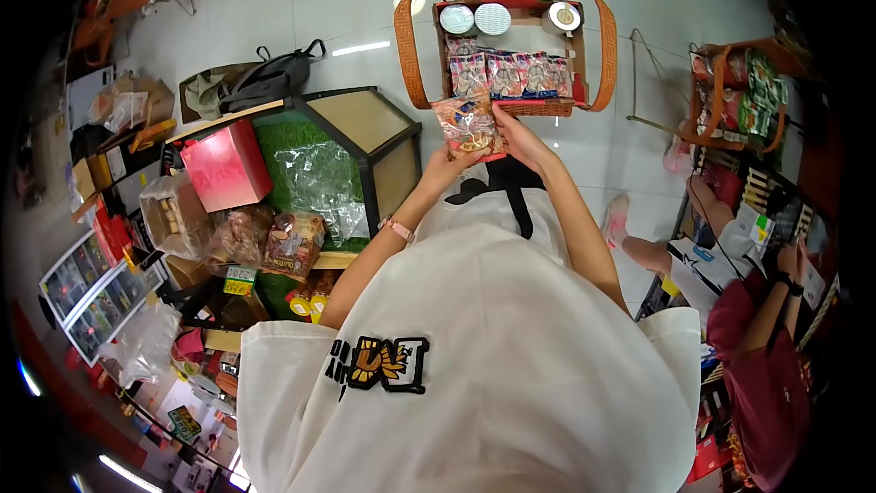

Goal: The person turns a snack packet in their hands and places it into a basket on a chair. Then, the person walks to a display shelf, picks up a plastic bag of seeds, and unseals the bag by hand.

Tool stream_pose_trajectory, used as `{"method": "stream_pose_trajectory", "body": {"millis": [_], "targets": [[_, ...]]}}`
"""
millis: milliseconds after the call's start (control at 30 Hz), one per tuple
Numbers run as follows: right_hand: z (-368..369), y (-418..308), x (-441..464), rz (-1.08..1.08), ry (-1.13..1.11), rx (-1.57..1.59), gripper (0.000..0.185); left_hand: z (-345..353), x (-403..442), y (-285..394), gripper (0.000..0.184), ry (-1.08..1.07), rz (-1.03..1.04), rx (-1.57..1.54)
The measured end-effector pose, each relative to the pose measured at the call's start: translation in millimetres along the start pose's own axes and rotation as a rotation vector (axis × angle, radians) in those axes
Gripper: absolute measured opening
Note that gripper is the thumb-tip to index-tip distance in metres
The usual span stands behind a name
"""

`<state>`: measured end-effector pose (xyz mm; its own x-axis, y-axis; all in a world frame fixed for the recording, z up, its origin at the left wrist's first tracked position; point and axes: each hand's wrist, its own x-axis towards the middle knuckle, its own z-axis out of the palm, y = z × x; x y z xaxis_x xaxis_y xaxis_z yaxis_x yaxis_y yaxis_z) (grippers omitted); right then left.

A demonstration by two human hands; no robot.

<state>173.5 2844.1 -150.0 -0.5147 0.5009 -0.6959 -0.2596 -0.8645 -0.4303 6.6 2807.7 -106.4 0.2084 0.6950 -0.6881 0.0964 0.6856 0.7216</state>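
Note:
A pinkish, shiny snack packet (467,120) is held up in front of my body, at the near edge of a wicker chair. My left hand (447,169) grips its lower edge from the left. From the right, my right hand (522,139) has its fingers closed on the packet's side. Just beyond, a shallow cardboard box (578,55) rests on the chair's seat. Similar pink and blue packets (505,76) lie in a row inside it. Two round lidded tubs (493,19) stand at its back left, and a white cup-like container (561,16) at its back right.
The wicker chair's armrests (602,46) rise on both sides of the box. On my left, a display stand (372,164) carries a pink box (226,164) and bagged goods (295,245). To the right sits another person in a dark red top (762,383), near a chair with green packets (762,96).

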Motion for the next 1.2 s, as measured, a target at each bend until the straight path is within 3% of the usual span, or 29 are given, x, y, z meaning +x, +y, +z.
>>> {"method": "stream_pose_trajectory", "body": {"millis": [167, 200, 367, 433, 633, 700, 767, 833, 867, 900, 1000, 1067, 1167, 1200], "targets": [[-47.9, -10.5, 54.3, 0.112, 0.006, -0.070, 0.049, -6.8, 73.3, -12.5, 0.039, -0.019, -0.107, 0.093], [-55.4, -9.9, 64.4, 0.120, 0.034, -0.048, 0.049, -8.3, 88.1, -12.0, 0.033, 0.009, -0.197, 0.126], [-79.8, -14.1, 110.9, 0.199, 0.113, -0.020, 0.044, -23.3, 158.0, -60.2, 0.039, 0.002, -0.117, 0.115], [-87.7, -10.7, 127.2, 0.113, 0.104, -0.125, 0.041, -25.9, 173.0, -62.9, 0.043, 0.046, -0.236, 0.266], [-126.5, -21.6, 153.5, 0.112, 0.260, -0.187, 0.048, -16.1, 215.9, -46.3, 0.049, -0.012, -0.259, 0.666], [-139.8, -30.6, 152.8, 0.182, 0.316, -0.403, 0.052, -11.1, 227.9, -47.1, 0.044, -0.063, -0.262, 0.718], [-175.5, -5.9, 165.8, 0.103, 0.352, -0.393, 0.051, -6.0, 235.3, -51.9, 0.039, -0.083, -0.257, 0.718], [-210.8, 21.1, 187.2, 0.130, 0.315, -0.652, 0.049, -2.9, 241.6, -58.9, 0.037, -0.156, -0.187, 0.919], [-216.7, 22.2, 185.6, 0.140, 0.288, -0.682, 0.047, -0.9, 243.7, -55.4, 0.035, -0.224, -0.283, 0.938], [-213.4, 15.0, 184.1, 0.147, 0.279, -0.685, 0.047, 3.1, 240.9, -46.4, 0.035, -0.219, -0.292, 0.932], [-195.3, -8.4, 179.3, 0.264, 0.332, -1.088, 0.040, 7.4, 241.0, -51.7, 0.033, -0.222, -0.271, 0.999], [-179.8, -15.4, 176.8, 0.260, 0.397, -1.124, 0.039, 5.7, 250.7, -88.1, 0.030, -0.313, -0.156, 1.064], [-163.0, -10.2, 175.9, 0.221, 0.550, -1.278, 0.038, 4.0, 252.9, -96.5, 0.028, -0.318, -0.160, 1.110], [-162.8, -9.3, 174.2, 0.238, 0.565, -1.234, 0.038, 4.9, 252.2, -84.1, 0.026, -0.374, -0.271, 1.153]]}}
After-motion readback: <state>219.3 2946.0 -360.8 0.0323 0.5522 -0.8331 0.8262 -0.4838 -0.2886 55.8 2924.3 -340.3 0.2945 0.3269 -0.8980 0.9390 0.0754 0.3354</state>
